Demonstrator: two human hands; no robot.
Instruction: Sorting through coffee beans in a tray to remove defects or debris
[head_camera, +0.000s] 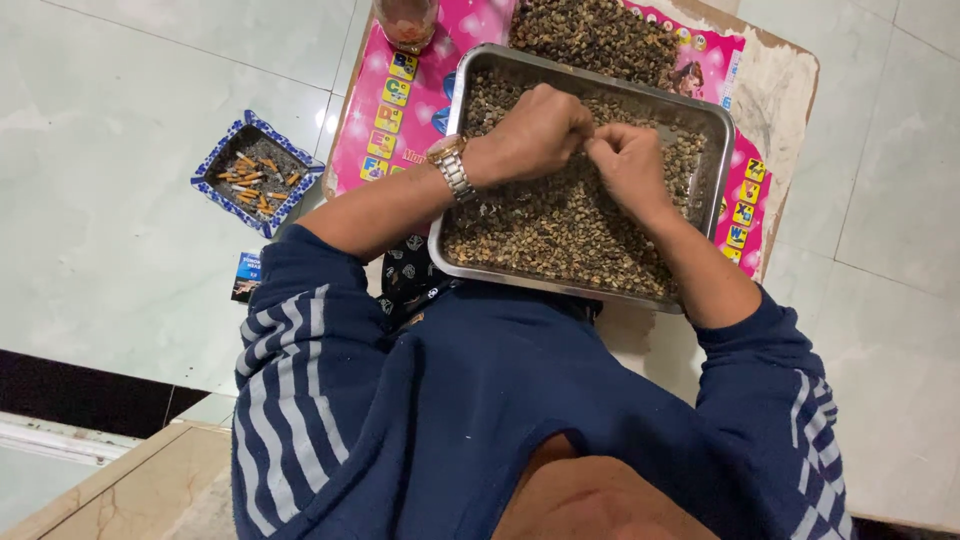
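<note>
A rectangular metal tray (455, 215) rests on a small table in front of me, filled with many small brown-green seed pods (560, 225). My left hand (535, 135), with a metal watch at the wrist, hovers over the tray with its fingers curled together. My right hand (625, 160) is just beside it, fingers also pinched. The fingertips of both hands meet over the pods; something small seems pinched between them, but I cannot make it out.
A pink mat with coloured squares (395, 110) covers the small wooden table (785, 90). A pile of the same pods (595, 35) lies beyond the tray. A glass jar (405, 22) stands at the far left. On the tiled floor sits a blue ashtray (258, 172) with butts, a small card near it.
</note>
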